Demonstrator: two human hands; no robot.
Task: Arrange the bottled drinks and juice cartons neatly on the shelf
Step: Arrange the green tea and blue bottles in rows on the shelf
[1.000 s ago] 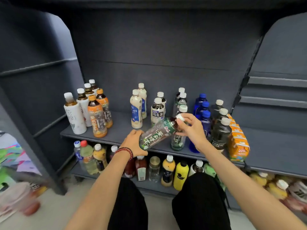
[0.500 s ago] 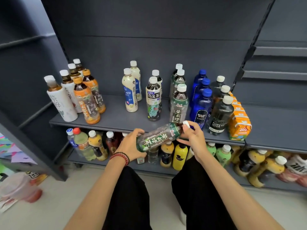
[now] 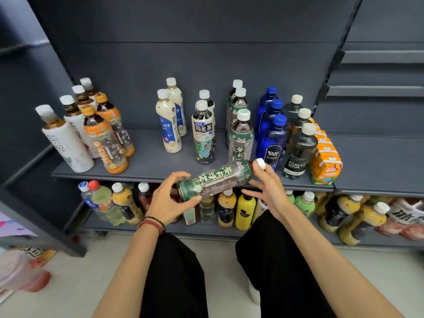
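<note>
The green-labelled tea bottle (image 3: 215, 180) lies tilted in the air just in front of the shelf's near edge, its white ribbed cap (image 3: 260, 162) up to the right and its rounded base down to the left. It is clear plastic with dark liquid and a glossy printed sleeve. The left hand (image 3: 167, 198) grips the base end, its fingers (image 3: 181, 174) curled over the top and the thumb underneath. The right hand (image 3: 269, 189) cradles the neck end with spread, fairly straight fingers, the thumb touching the cap.

Behind it on the matte grey shelf (image 3: 146, 166), bottles stand upright in front-to-back rows. A matching green tea row (image 3: 241, 136) is just beyond. To its right stand translucent blue soda bottles (image 3: 273, 138), then smoky clear soda bottles (image 3: 298, 152). At the far right sits a row of boxy orange juice cartons (image 3: 325, 157). To the left stand an oolong bottle (image 3: 203, 134), creamy milk-drink bottles (image 3: 168, 125), orange-labelled bottles (image 3: 105, 143) and white-sleeved bottles (image 3: 66, 145). A beaded bracelet (image 3: 152, 223) circles the left wrist.
</note>
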